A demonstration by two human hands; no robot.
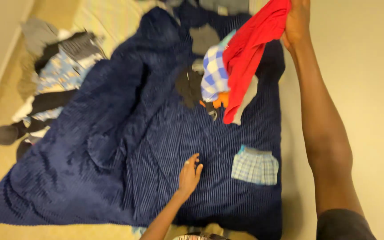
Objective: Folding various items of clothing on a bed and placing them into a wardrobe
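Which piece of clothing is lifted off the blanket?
The red garment: the right hand holds it up, hanging. The blue checked cloth and the folded plaid piece lie on the blue blanket.

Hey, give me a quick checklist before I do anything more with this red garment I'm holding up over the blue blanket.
1. Right hand grips red garment: ok.
2. Garment hanging fully off the clothes pile: cannot tell, too blurred.
3. Left hand free, open on the blue blanket: ok.
4. Bare blanket in front of left hand: ok.
5. Folded plaid piece lies apart: ok.
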